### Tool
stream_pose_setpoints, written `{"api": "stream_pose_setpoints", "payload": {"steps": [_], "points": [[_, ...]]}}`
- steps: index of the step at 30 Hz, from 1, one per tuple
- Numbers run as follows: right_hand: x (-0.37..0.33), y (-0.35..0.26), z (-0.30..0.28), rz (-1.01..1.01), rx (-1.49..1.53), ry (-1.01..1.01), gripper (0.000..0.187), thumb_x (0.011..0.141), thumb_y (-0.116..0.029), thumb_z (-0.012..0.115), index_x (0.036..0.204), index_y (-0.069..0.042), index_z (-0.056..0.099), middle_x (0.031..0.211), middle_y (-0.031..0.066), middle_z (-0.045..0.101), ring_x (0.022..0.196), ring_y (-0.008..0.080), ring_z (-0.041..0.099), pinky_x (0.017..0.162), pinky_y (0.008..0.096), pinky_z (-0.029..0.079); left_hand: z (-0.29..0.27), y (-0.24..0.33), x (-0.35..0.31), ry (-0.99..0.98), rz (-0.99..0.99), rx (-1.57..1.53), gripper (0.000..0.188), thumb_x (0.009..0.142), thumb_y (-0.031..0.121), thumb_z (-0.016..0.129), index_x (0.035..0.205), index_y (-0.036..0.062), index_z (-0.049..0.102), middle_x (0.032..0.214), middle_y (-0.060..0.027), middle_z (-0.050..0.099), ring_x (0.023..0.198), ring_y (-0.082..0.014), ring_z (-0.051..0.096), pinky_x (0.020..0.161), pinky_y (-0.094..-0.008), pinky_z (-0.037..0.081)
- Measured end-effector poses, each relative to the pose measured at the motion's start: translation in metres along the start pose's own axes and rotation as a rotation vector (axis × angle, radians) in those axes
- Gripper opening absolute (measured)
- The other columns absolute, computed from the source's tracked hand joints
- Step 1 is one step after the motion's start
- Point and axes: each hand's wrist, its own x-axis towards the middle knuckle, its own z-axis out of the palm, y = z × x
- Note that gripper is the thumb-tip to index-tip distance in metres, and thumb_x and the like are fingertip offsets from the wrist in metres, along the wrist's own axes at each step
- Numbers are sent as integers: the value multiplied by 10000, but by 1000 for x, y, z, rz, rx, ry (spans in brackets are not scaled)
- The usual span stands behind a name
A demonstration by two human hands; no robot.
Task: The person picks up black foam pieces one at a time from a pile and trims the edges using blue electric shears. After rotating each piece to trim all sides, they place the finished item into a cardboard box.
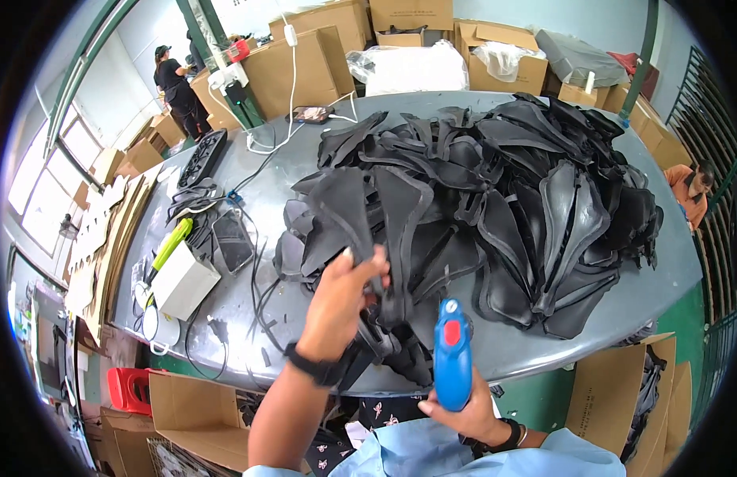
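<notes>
Table (663,278): left hand (338,298) holds black piece (400,215), right hand (473,413) blue tool (453,367).

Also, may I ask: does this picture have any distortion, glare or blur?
Head view: the table edge bows and the rim falls to black; head view: the windows look washed out, pale reflections lie on the tabletop; head view: the black pieces partly merge, while the blue tool stays clearly outlined.

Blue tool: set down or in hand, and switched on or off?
In hand: the right hand grips the blue tool near its lower end. On or off, cannot tell: nothing visible shows whether it is running.
</notes>
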Motion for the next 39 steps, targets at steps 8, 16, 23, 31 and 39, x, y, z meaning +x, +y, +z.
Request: {"api": "stream_pose_setpoints", "payload": {"steps": [8,16,23,31,39], "points": [[39,-37,10,119,228,28,523,707,-189,789,1065,-19,449,827,41,562,705,107,534,678,280,460,-66,-78,-162,-159,-213,29,154,860,53,584,1003,-5,590,909,-39,617,838,-120,564,790,-269,446],[24,-50,55,-123,-142,-270,599,694,-226,778,1127,10,438,877,115,588,769,187,586,689,313,470,-90,-121,-221,16,132,-780,588,929,465,406,1296,5,403,1192,-166,541,1072,-321,544,964,-467,399],[-20,-52,88,-315,-436,-481,704,666,-381,796,1098,52,448,747,182,631,669,340,651,610,391,517,-87,-113,-241,509,645,-688,651,927,518,376,1325,3,356,1207,-168,513,1083,-284,525,981,-433,377],[-38,-54,110,-379,-445,-887,705,694,-427,769,1054,90,452,749,190,622,629,294,662,596,361,531,-87,-149,-234,730,808,-471,835,836,707,320,1367,64,303,1279,-100,458,1139,-220,475,997,-364,355],[-39,-60,116,-348,-441,-918,700,697,-438,765,1055,81,461,753,181,629,632,274,668,591,339,537,-89,-151,-235,698,660,-330,1020,735,816,312,1382,29,280,1380,-98,385,1208,-187,418,986,-306,341]]}}
